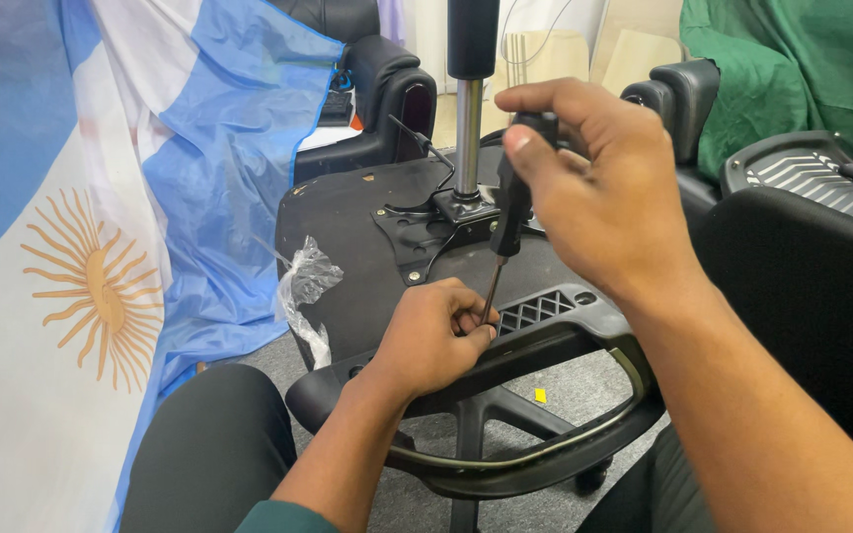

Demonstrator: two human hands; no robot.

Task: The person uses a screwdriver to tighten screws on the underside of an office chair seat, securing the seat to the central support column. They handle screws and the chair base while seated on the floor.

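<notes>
- While the right hand closes around the black handle of a slim black-handled screwdriver, the tool stands nearly upright, its thin metal shaft pointing down toward the armrest bracket.
- Fingers of that hand wrap the top of the handle — thumb in front, the rest curled behind.
- Lower down, the left hand is pinched shut at the screwdriver's tip, fingertips gathered right where the shaft meets the black plastic armrest arm with its gridded slot; whether a screw sits between the fingers I cannot tell.
- That armrest arm curves away to the lower right and lies against the underside of an upturned black office chair seat.
- A shiny metal gas-lift column with a black sleeve rises from the metal mounting plate at the seat's middle — just behind the screwdriver.
- A crumpled clear plastic bag hangs at the seat's left edge.
- To the left, a light-blue and white cloth flag with a golden sun drapes down.
- At the far right, green cloth covers something behind another black chair part.
</notes>
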